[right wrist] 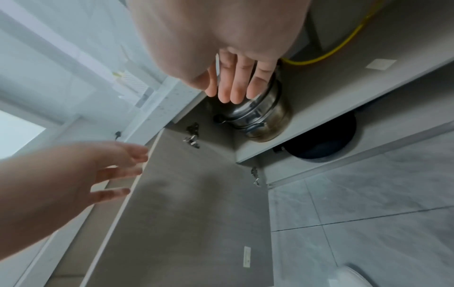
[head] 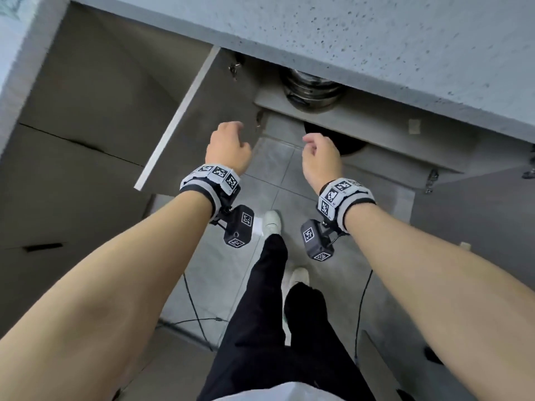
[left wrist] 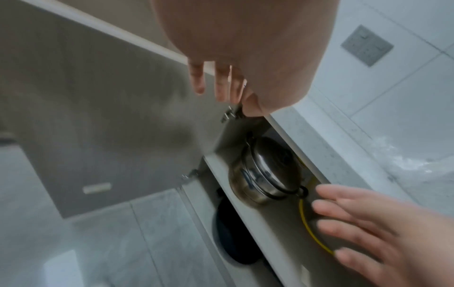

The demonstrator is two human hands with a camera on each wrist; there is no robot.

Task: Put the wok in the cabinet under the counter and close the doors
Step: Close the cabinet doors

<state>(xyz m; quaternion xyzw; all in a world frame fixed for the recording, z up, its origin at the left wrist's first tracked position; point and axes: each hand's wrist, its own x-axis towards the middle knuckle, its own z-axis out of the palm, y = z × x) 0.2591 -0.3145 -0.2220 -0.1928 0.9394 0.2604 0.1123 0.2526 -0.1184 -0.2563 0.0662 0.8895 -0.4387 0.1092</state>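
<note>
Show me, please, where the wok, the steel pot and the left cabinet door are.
wok (right wrist: 321, 139), right wrist view, its dark rounded side on the lower shelf.
steel pot (left wrist: 263, 174), left wrist view, its shiny lid.
left cabinet door (head: 179, 123), head view, its pale top edge.

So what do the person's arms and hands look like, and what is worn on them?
Both forearms are bare, with no sleeves. Each wrist carries a black-edged white band covered in square black-and-white markers. Under each band hangs a small dark camera box, also with markers. The left hand and right hand wear no gloves.
</note>
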